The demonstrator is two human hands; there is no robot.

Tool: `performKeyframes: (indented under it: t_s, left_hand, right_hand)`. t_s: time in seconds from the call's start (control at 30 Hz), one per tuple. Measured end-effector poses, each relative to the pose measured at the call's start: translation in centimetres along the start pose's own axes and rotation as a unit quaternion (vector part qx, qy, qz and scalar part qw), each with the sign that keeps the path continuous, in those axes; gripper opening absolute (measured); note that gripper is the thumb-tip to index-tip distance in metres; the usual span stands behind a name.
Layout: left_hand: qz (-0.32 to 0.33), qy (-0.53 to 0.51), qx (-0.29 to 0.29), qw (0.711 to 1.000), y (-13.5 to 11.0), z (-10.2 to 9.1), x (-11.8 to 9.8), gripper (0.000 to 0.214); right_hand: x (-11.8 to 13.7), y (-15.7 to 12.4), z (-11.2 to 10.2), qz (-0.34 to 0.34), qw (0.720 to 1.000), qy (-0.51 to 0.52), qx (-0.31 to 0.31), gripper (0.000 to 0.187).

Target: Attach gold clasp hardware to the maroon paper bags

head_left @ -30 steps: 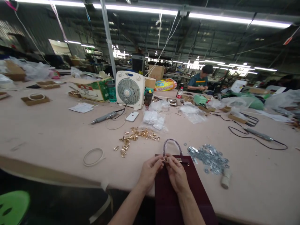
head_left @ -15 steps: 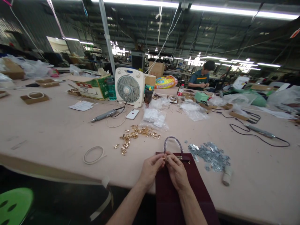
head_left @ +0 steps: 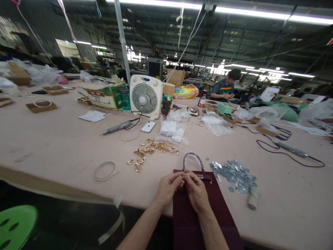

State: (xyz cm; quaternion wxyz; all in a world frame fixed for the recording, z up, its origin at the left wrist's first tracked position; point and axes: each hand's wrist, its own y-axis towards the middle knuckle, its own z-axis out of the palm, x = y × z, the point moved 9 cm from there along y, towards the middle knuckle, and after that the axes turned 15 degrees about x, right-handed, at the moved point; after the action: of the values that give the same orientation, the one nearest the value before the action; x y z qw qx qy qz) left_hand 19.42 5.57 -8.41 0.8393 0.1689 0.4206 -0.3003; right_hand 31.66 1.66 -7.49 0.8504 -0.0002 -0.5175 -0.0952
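A dark maroon handbag lies over the table's front edge, its plastic-wrapped handle pointing away from me. My left hand is closed at the bag's upper left corner, thumb and fingers pinching a small gold metal fitting. Against it, my right hand is closed too, its fingertips meeting the left ones on the same piece. Fingers partly hide the fitting. Just right of them, a gold plate sits on the bag's top strap, with a gold end piece farther along.
Loose gold fittings lie ahead to the left, silver metal plates to the right beside a pale cylinder. Beyond are a corded screwdriver, phone, fan and plastic bags. A co-worker sits across the table.
Both hands stay pinched at the bag's upper left corner, with only slight finger movement. The whole view has shifted a little; the bag and loose parts lie as before.
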Motion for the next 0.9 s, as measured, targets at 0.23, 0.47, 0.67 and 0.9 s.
performKeyframes:
  t_s: [0.23,0.47,0.67,0.9]
  left_hand:
    - [0.005,0.030,0.009,0.999,0.1,-0.1,-0.1,0.048]
    - [-0.023,0.035,0.023,0.999,0.2,0.7,-0.1,0.047]
    - [-0.044,-0.028,-0.004,0.999,0.2,0.7,-0.1,0.052]
    - [-0.040,-0.050,-0.013,0.998,0.0,0.6,-0.3,0.051]
  right_hand:
    - [0.1,-0.1,0.2,0.013,1.000,0.006,0.013,0.022]
    - [0.0,0.1,0.4,0.034,0.996,0.076,0.018,0.039]
    - [2.6,-0.5,-0.6,-0.075,0.988,-0.134,-0.030,0.025]
    - [4.3,-1.2,2.1,-0.132,0.934,-0.330,0.026,0.022]
